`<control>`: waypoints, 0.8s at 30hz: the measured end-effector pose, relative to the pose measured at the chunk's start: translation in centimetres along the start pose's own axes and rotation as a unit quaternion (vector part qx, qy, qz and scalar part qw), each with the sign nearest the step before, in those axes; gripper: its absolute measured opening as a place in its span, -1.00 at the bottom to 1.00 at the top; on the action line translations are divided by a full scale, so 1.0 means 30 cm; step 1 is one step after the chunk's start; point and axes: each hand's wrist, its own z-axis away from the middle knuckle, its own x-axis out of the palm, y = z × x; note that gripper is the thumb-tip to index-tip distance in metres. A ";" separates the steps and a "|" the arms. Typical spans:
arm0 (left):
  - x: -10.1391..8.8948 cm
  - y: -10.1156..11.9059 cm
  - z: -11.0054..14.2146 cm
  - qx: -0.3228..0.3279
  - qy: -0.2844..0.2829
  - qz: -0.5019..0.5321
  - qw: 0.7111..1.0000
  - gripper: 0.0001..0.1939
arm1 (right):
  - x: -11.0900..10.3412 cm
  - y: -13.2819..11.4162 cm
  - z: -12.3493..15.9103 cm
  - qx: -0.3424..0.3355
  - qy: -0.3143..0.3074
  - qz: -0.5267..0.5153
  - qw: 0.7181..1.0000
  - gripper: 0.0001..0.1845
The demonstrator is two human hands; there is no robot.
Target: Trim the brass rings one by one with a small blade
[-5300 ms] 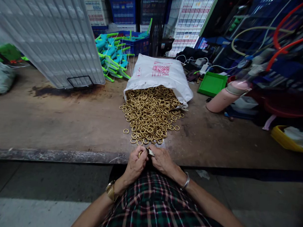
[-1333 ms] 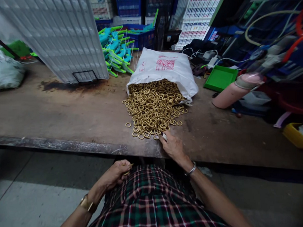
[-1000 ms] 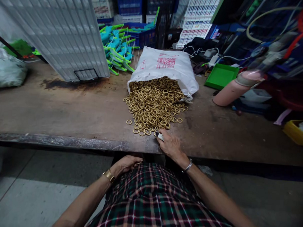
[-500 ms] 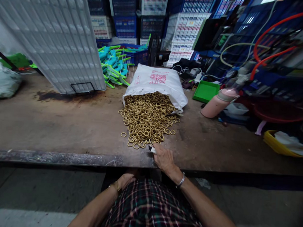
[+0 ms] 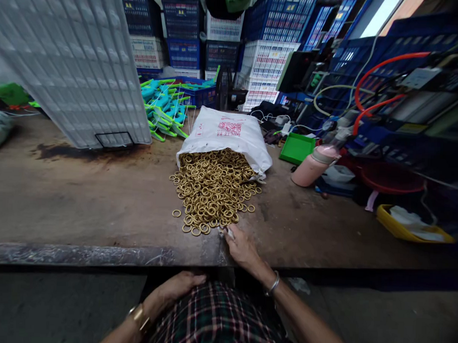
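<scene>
Gold-coloured rings [image 5: 209, 191] spill in a heap from the mouth of a white sack [image 5: 225, 131] with red print, which lies on the wooden table. My right hand [image 5: 241, 247] is at the near edge of the heap, its fingers closed on a small white object [image 5: 227, 232]. Its kind is too small to make out, and the fingers partly cover it. My left hand [image 5: 180, 285] rests low by the checked shirt, below the table edge, with nothing visible in it. Its fingers lie stretched out, partly hidden.
A tall white ribbed panel [image 5: 78, 66] stands on the left of the table. Turquoise and green plastic pieces [image 5: 165, 107] are piled behind it. To the right are a green tray [image 5: 297, 148], a pink bottle [image 5: 314, 167] and a yellow basin [image 5: 411, 228]. Stacked crates [image 5: 184, 52] fill the back.
My left hand has come up and left, showing more clearly in front of the shirt. My right hand stays by the rings, still gripping the white object. The whole view has shifted slightly.
</scene>
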 end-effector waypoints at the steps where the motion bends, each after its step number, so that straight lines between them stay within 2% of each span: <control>1: 0.002 0.026 0.029 -0.005 -0.023 -0.025 0.999 -0.75 | -0.007 0.002 -0.007 0.002 0.001 -0.047 0.999 -0.82; 2: 0.007 0.053 0.058 0.005 -0.032 -0.061 0.998 -0.75 | -0.013 0.003 -0.013 0.004 0.002 -0.093 0.996 -0.80; 3: 0.015 0.080 0.082 0.034 -0.019 -0.096 0.995 -0.75 | -0.018 0.003 -0.018 0.007 0.000 -0.135 0.991 -0.78; 5: 0.038 0.127 0.107 0.085 0.035 -0.109 0.990 -0.70 | -0.021 0.000 -0.025 0.019 -0.012 -0.207 0.978 -0.78; 8: 0.075 0.171 0.074 0.117 0.148 -0.063 0.980 -0.58 | -0.021 -0.012 -0.019 0.037 -0.054 -0.291 0.954 -0.79; 10: 0.091 0.187 0.023 0.143 0.183 -0.055 0.971 -0.56 | -0.021 -0.023 -0.007 0.042 -0.082 -0.333 0.938 -0.78; 14: 0.100 0.205 -0.060 0.178 0.164 -0.079 0.967 -0.65 | -0.024 -0.036 0.023 0.063 -0.133 -0.418 0.896 -0.74; 17: 0.098 0.206 -0.076 0.172 0.141 -0.081 0.972 -0.76 | -0.022 -0.042 0.037 0.083 -0.165 -0.459 0.869 -0.71; 20: 0.097 0.196 -0.069 0.132 0.150 -0.056 0.978 -0.74 | -0.011 -0.048 0.039 0.084 -0.169 -0.459 0.868 -0.70; 24: 0.105 0.183 -0.057 0.104 0.178 -0.015 0.978 -0.71 | 0.018 -0.052 0.031 0.086 -0.127 -0.439 0.886 -0.69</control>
